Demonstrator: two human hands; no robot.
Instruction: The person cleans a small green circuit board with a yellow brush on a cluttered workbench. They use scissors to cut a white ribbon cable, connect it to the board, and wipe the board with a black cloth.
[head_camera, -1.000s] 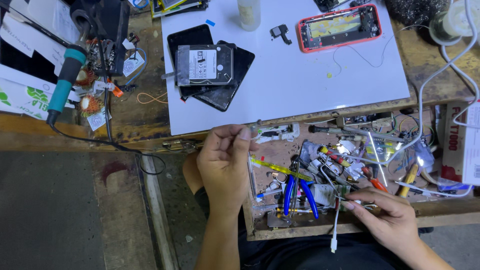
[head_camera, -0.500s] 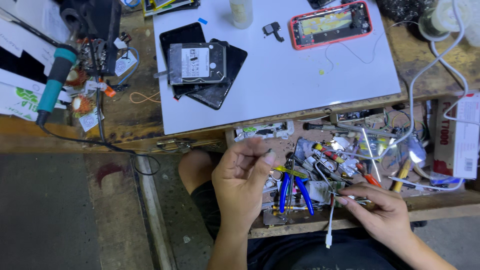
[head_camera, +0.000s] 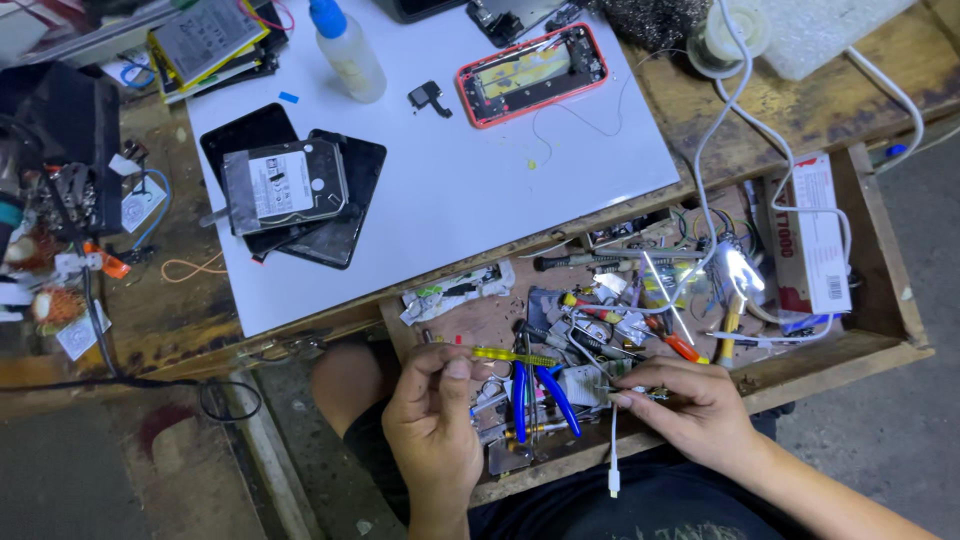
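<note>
A small yellow-handled screwdriver (head_camera: 505, 355) is pinched between the thumb and fingertips of the left hand (head_camera: 435, 415), the fingers closed together on its near end, so that the tool lies roughly level above the open wooden drawer (head_camera: 880, 250). The right hand (head_camera: 690, 400) is seen just beside it, its fingers drawn together on a small part at the fingertips – too small to be named – with a white cable (head_camera: 613, 450) hanging down from beneath the hand, its plug dangling over the lap.

Between the two hands a pair of blue-handled pliers (head_camera: 540, 395) is laid among the drawer's clutter (screwdrivers, metal scraps, loose wires). Further right in the drawer, an orange-handled screwdriver (head_camera: 683, 347) and a red-and-white carton (head_camera: 815, 235) can be made out, the carton set against the drawer's right wall.

On the bench behind the drawer a white mat (head_camera: 500, 180) is spread. On it are found a hard drive (head_camera: 285, 185) resting on two dark phone panels, a red-framed phone (head_camera: 532, 72) lying opened, and a small plastic bottle with a blue cap (head_camera: 345, 50) – all well apart from the hands.
</note>
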